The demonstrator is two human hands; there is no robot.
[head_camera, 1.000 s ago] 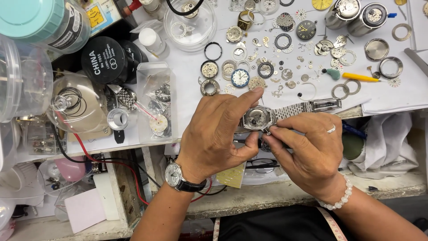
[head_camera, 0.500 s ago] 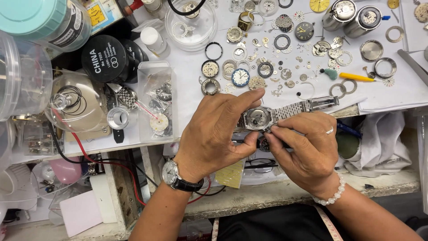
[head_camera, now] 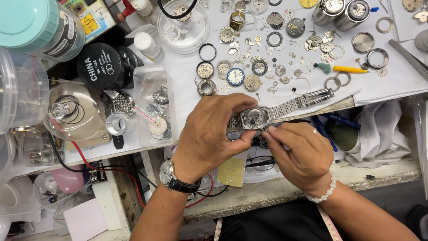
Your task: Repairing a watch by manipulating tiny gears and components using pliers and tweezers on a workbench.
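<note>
A watch repairer's workbench: beyond the left hand [head_camera: 209, 134] and right hand [head_camera: 298, 154] gripping a steel-bracelet wristwatch [head_camera: 258, 117], loose dials, gears and metal case rings [head_camera: 267, 40] litter a white work sheet [head_camera: 187, 76], with a round black tin [head_camera: 99, 67] and clear plastic parts bags [head_camera: 154, 107] to their left.

bench: a worn workbench [head_camera: 285, 189] with a chipped front edge, its back part covered by a white sheet [head_camera: 187, 73]
back middle: loose watch dials, rings and gears [head_camera: 267, 58] scattered over the sheet
back right corner: two round metal cases [head_camera: 341, 11], a yellow-handled tool [head_camera: 350, 69]
back left: a black round tin [head_camera: 100, 66], a clear glass dish [head_camera: 180, 24], a small white bottle [head_camera: 147, 44]
left edge: a clear dome [head_camera: 73, 111], a clear bag of parts [head_camera: 156, 105]
right front edge: a white cloth [head_camera: 383, 134]
</note>
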